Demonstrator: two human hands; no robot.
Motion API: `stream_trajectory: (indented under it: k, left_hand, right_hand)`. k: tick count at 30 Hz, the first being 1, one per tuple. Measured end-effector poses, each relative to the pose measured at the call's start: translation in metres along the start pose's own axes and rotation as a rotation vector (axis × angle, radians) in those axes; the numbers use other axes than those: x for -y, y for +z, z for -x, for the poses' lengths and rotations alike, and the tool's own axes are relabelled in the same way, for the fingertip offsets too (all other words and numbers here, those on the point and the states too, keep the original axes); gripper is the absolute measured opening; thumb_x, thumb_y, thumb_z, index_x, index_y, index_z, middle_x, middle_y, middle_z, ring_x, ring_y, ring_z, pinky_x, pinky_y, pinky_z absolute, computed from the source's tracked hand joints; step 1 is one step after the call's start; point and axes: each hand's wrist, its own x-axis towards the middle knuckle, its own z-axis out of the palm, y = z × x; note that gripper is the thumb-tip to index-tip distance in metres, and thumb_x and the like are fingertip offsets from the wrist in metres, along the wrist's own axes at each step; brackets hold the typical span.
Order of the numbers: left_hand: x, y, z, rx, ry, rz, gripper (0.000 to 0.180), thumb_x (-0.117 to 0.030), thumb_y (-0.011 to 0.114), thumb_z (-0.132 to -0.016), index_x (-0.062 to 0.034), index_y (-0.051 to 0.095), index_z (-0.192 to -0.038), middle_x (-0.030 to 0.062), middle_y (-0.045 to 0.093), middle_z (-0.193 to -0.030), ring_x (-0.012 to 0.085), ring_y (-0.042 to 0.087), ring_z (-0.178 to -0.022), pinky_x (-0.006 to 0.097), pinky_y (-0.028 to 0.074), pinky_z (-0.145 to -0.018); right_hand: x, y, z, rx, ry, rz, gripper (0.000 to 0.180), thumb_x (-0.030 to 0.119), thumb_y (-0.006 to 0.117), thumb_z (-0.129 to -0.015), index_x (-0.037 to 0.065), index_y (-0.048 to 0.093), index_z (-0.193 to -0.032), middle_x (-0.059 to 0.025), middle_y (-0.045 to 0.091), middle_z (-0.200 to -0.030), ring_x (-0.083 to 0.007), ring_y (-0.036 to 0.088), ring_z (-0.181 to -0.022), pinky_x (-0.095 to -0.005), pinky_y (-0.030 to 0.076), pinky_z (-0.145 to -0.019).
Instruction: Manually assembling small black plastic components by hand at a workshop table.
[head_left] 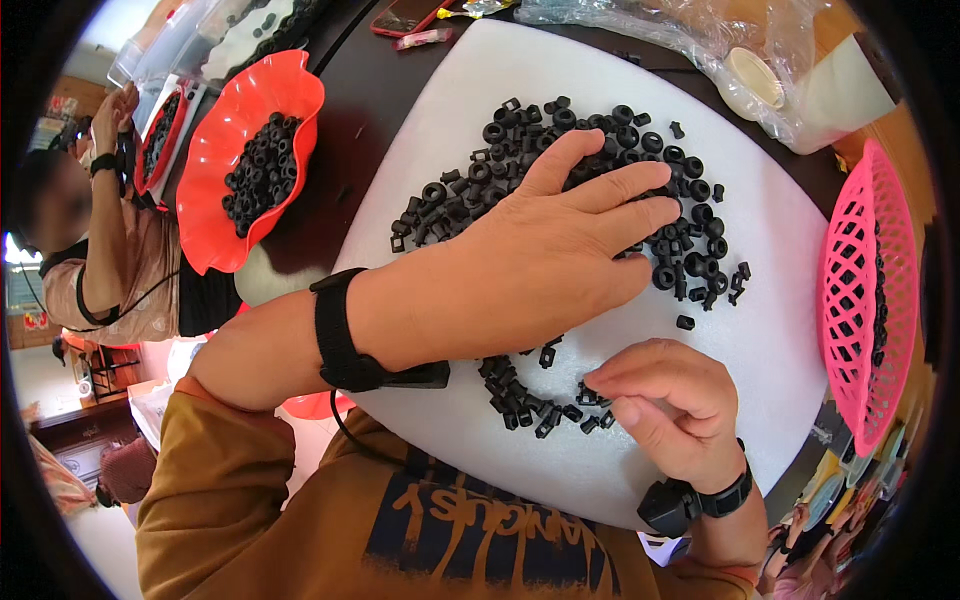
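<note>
A heap of small black rubber-like parts [450, 205], some round rings and some small square-ended pieces, lies on a white foam board [750, 370]. My left hand [560, 235] reaches flat across it, fingers spread, the fingertips resting on the heap. Closer to me a curved row of small black square-ended parts [510, 400] runs along the board. At the right end of that row is my right hand [680, 405], its fingers curled and thumb bent in near several black parts. Whether one is pinched there I cannot make out.
A red wavy-rimmed bowl [205, 150] of black parts stands left on the dark table [370, 80]. At the right is a pink lattice basket [850, 300]. Plastic wrap [680, 40] and a cream-coloured cup [755, 78] lie behind. Another person [120, 240] sits at the left.
</note>
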Motion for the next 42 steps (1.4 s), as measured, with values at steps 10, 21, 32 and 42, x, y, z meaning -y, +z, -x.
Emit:
stream_trajectory:
  k: [10,21,32,42]
  left_hand:
    - [0.002,0.008,-0.008,0.013,-0.054,-0.037,0.011,-0.008,0.066,-0.073,-0.0085,0.055,-0.076,0.0054,0.054,-0.123,0.0229,0.041,-0.129,0.050,0.023,-0.106]
    - [0.003,0.006,-0.002,0.016,-0.096,-0.014,0.014,-0.008,0.070,-0.072,-0.0105,0.058,-0.080,0.0030,0.055,-0.121,0.0221,0.043,-0.127,0.050,0.022,-0.106]
    - [-0.006,0.007,-0.014,0.047,-0.071,0.060,0.023,-0.013,0.074,-0.069,-0.0119,0.061,-0.088,0.0024,0.052,-0.124,0.0219,0.040,-0.130,0.053,0.021,-0.106]
    - [-0.011,-0.008,-0.014,-0.077,-0.077,0.110,0.019,-0.012,0.073,-0.066,-0.0094,0.058,-0.079,0.0034,0.058,-0.113,0.0236,0.049,-0.121,0.052,0.024,-0.105]
  right_hand:
    - [-0.001,0.000,0.007,-0.291,0.108,-0.181,0.012,0.003,0.059,-0.089,-0.002,0.065,-0.099,-0.0124,0.066,-0.099,-0.0161,0.062,-0.083,-0.0267,0.049,-0.075]
    - [-0.001,0.002,0.007,-0.355,0.142,-0.257,0.014,0.003,0.057,-0.092,-0.004,0.062,-0.102,-0.0117,0.061,-0.105,-0.0122,0.059,-0.088,-0.0243,0.051,-0.076]
    - [-0.001,0.000,0.009,-0.517,0.087,-0.276,0.015,0.009,0.056,-0.094,-0.002,0.063,-0.101,-0.0104,0.063,-0.102,-0.0101,0.058,-0.078,-0.0231,0.048,-0.071]
    - [-0.003,0.002,0.009,-0.512,0.130,-0.357,0.022,0.009,0.057,-0.094,-0.001,0.058,-0.113,-0.0092,0.062,-0.109,-0.0086,0.057,-0.081,-0.0224,0.046,-0.075]
